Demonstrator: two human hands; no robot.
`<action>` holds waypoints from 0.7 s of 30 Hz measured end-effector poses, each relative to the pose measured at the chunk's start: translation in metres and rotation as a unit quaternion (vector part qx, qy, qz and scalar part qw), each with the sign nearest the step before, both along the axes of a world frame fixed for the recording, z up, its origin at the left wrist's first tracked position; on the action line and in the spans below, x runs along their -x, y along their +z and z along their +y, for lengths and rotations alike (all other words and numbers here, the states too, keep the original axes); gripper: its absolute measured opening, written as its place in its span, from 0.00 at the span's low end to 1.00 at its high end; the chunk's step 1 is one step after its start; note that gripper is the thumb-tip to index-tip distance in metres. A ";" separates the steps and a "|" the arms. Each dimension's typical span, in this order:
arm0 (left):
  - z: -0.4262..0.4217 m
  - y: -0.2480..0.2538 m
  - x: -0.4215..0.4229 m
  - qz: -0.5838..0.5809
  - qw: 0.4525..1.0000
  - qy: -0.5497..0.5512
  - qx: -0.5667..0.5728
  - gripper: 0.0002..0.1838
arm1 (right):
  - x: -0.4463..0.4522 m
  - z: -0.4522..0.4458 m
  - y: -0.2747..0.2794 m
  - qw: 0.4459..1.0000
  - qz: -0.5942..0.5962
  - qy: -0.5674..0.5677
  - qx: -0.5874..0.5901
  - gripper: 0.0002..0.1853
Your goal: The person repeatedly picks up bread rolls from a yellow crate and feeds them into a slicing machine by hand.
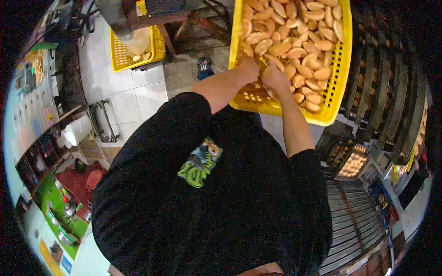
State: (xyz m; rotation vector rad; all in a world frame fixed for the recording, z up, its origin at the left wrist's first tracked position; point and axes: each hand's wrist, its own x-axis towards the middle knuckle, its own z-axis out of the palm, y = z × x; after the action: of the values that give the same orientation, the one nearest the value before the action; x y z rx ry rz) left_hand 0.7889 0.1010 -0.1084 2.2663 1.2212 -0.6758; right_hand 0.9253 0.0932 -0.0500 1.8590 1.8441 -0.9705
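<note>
A yellow plastic crate (343,60) with slotted walls is in front of me, filled with many oval golden-brown bread rolls (309,69). Both of my hands reach into its near left part, close together. My left hand (249,68) is among the rolls, its fingers mostly hidden by the wrist and the bread. Beside it, my right hand (275,79) has its fingers curled around a roll, though part of the grip is hidden. Below my hands, the crate's slotted floor shows through between the rolls.
On the left, a second yellow crate (120,56) stands low beside a dark wooden table (159,18). Tall racks (382,87) rise on the right, with a tray of baked pieces (353,162) lower down. A white bucket (78,129) is at the far left.
</note>
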 end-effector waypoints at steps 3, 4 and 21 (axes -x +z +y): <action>-0.006 0.026 -0.013 0.056 0.998 0.037 0.008 0.11 | -0.042 -0.015 -0.029 0.950 0.223 -0.175 -0.129 0.23; -0.008 0.031 -0.012 0.029 0.998 0.040 0.025 0.14 | -0.062 -0.019 -0.046 0.896 0.331 -0.233 -0.182 0.22; 0.072 -0.052 -0.030 -0.182 0.938 0.284 -0.087 0.16 | -0.024 0.030 -0.007 0.992 0.068 -0.014 -0.101 0.17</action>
State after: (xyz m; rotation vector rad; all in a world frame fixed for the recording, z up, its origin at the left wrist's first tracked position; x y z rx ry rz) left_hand 0.8191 0.1727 -0.1600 1.8947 1.6718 0.0664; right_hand 0.9497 0.1228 -0.0566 1.9824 2.0697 -0.9750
